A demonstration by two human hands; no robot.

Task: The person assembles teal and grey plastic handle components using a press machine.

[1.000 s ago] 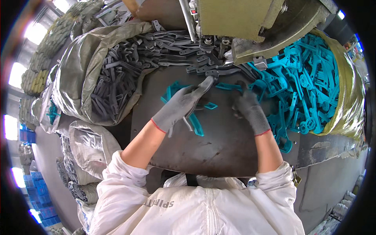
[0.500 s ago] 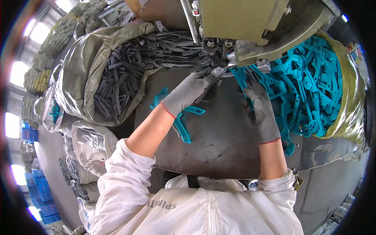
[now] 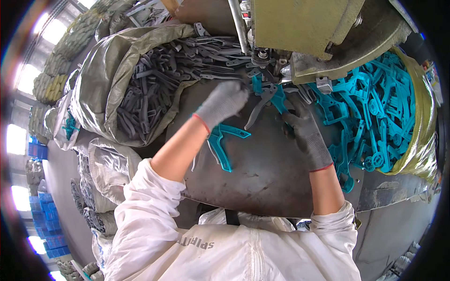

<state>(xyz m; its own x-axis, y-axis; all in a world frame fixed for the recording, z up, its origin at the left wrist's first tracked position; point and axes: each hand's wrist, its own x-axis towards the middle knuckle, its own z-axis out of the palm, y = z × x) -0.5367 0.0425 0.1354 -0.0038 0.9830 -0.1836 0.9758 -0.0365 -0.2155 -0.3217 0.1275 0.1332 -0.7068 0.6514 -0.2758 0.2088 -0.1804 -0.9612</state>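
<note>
My right hand point(image 3: 303, 129), in a grey glove, grips a teal plastic handle point(image 3: 278, 99) under the head of the machine. A curved grey lever point(image 3: 261, 107) lies across that handle and hangs down to its left. My left hand point(image 3: 226, 102), gloved too, is curled closed over the table, a little left of the lever. Whether it holds anything small is hidden. Just below the left hand, a forked teal handle point(image 3: 218, 146) lies on the dark metal table point(image 3: 262, 173), a grey lever beside it.
The heavy olive-green machine point(image 3: 300, 28) overhangs the table's far side. On the left, an open woven sack point(image 3: 96, 86) spills grey levers point(image 3: 150, 89) toward the machine. At the right, a yellowish sack point(image 3: 424, 126) is full of teal handles point(image 3: 382, 107).
My left hand has let go of the grey lever and drawn back left from the machine. The right hand has come slightly nearer, and the teal handle with the lever now shows between the hands.
</note>
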